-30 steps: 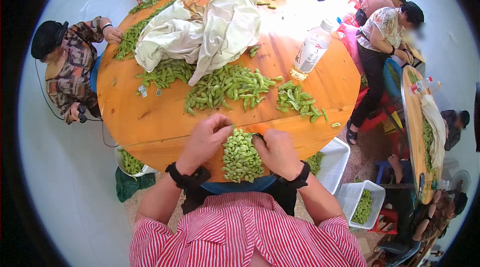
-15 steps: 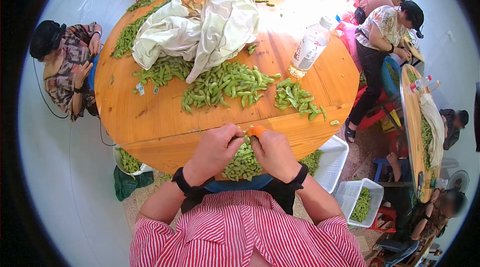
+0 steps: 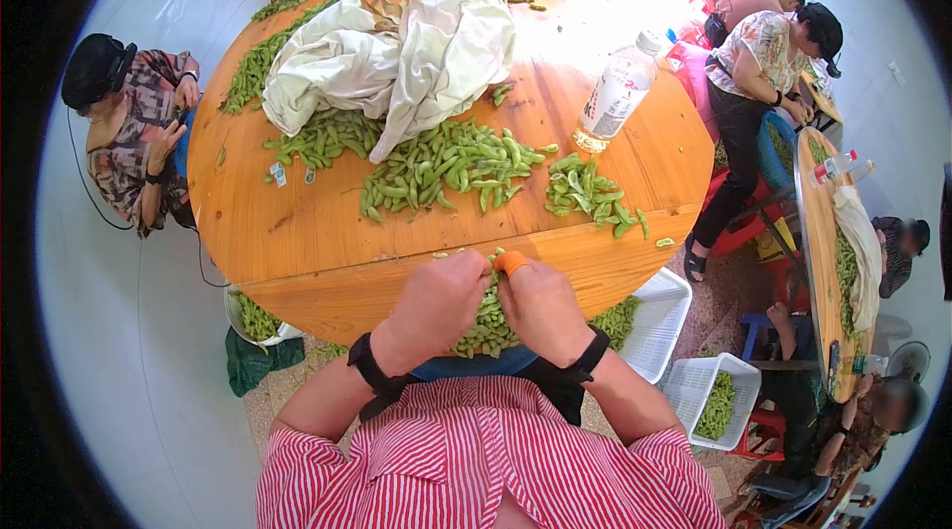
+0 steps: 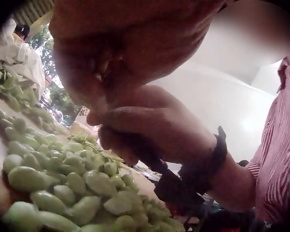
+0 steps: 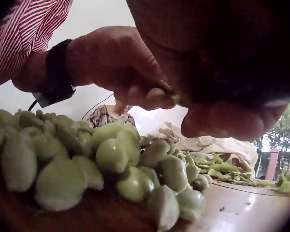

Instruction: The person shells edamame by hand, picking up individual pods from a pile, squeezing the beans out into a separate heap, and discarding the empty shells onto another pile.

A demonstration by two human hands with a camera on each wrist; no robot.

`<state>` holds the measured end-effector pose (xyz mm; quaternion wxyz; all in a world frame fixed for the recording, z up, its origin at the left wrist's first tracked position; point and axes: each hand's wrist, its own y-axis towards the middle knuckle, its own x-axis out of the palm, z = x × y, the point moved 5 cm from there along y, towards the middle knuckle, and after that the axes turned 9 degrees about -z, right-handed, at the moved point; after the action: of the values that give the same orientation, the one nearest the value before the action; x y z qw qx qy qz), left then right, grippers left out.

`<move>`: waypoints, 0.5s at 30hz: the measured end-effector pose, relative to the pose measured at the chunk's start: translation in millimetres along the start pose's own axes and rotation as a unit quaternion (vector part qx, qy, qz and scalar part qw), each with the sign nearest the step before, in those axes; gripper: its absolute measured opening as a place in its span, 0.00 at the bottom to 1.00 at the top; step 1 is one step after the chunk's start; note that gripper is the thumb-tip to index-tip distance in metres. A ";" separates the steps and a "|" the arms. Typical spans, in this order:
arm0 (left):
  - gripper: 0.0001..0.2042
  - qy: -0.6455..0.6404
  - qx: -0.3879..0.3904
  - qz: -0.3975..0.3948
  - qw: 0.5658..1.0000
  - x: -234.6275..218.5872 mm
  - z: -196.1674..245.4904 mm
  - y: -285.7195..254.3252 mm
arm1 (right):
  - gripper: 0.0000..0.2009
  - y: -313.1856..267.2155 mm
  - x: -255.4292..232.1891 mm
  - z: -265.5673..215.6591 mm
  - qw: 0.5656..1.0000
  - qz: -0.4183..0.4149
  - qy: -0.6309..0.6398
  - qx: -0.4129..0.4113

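Over a heap of shelled green beans (image 3: 488, 333) at the near table edge, both hands meet fingertip to fingertip. My left hand (image 3: 439, 303) pinches a small green bean pod (image 5: 178, 99), whose tip shows between the hands in the right wrist view. Fingers of my right hand (image 3: 543, 309) are curled in against that same pod, most of which they hide. An orange finger cover (image 3: 511, 261) sits on one right finger. Loose beans (image 4: 70, 186) fill the foreground of the left wrist view, just below the hands. Unshelled pods (image 3: 446, 172) lie farther in on the table.
A crumpled whitish cloth (image 3: 397, 53) covers part of the pods. The bottle (image 3: 617, 93) stands right of it, behind a smaller pod pile (image 3: 587, 197). White baskets (image 3: 679, 395) are on the floor at right. Another person (image 3: 144, 142) sits at left.
My left hand has moved right and in from the heap's left side to meet the right hand. The person at left has drawn a hand back from the table.
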<state>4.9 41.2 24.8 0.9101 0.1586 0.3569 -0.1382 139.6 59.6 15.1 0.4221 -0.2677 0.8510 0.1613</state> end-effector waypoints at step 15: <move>0.07 -0.096 0.051 -0.018 0.994 0.8 -12.4 3.0 | 0.04 5.2 -5.3 15.0 0.994 0.005 0.106 -0.041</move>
<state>-0.9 48.6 16.2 0.9284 0.1841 0.2629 -0.1875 148.7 72.9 10.7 0.3176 -0.2959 0.8849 0.1690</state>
